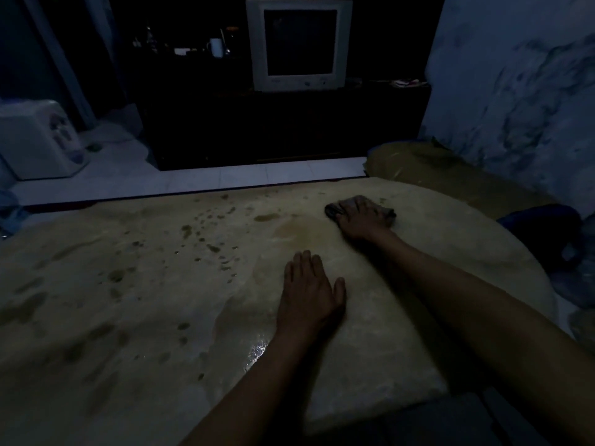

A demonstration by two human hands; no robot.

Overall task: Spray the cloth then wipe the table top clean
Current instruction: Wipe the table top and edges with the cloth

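Note:
The tan table top (135, 300) fills the lower part of the dim head view, with dark wet spots across its left and middle and a smeared damp patch near the far right. A dark crumpled cloth (335, 209) lies on the far right of the table, and my right hand (363, 220) presses flat on top of it. My left hand (309, 294) rests palm down on the table near the middle, fingers spread, holding nothing. No spray bottle is in view.
An old grey monitor (299, 46) stands on a dark cabinet (273, 130) beyond the table. A white mug (216, 47) sits on that cabinet. A pale appliance (38, 140) stands on the floor at the left. A cushion (444, 169) lies at the right by the wall.

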